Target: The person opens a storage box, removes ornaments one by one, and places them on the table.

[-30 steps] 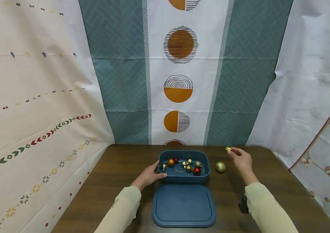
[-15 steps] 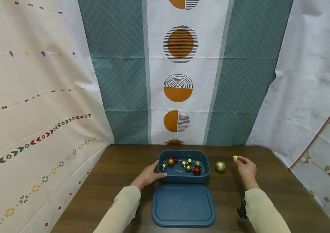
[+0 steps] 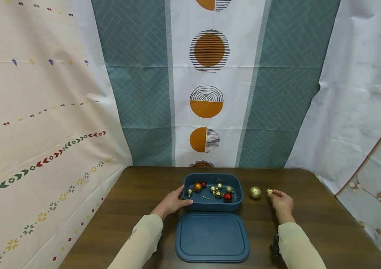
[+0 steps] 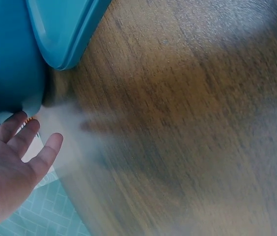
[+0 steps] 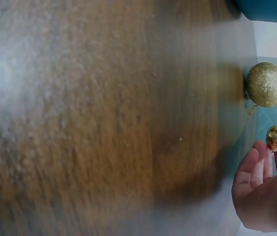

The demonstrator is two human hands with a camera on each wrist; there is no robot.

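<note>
A blue plastic box (image 3: 210,207) stands on the table, with several small gold, red and orange Christmas baubles (image 3: 197,187) inside. At its left end rests my left hand (image 3: 171,203), fingertips against the wall and thumb held apart; the left wrist view shows these fingers (image 4: 23,130) fairly straight. My right hand (image 3: 282,205) pinches a small shiny gold bauble (image 3: 269,191) between thumb and fingertips, low over the table. Just left of it lies a larger glittery gold bauble (image 3: 255,192), its hanging loop visible in the right wrist view.
A flat blue lid (image 3: 212,237) lies on the wooden table (image 3: 109,231) in front of the box. Patterned cloths (image 3: 143,112) hang behind the table and along both sides. A dark wrist device (image 3: 274,246) sits at the right sleeve.
My right hand has come down toward the table with the small gold bauble, ending right of the larger bauble. The left hand and the box have stayed put.
</note>
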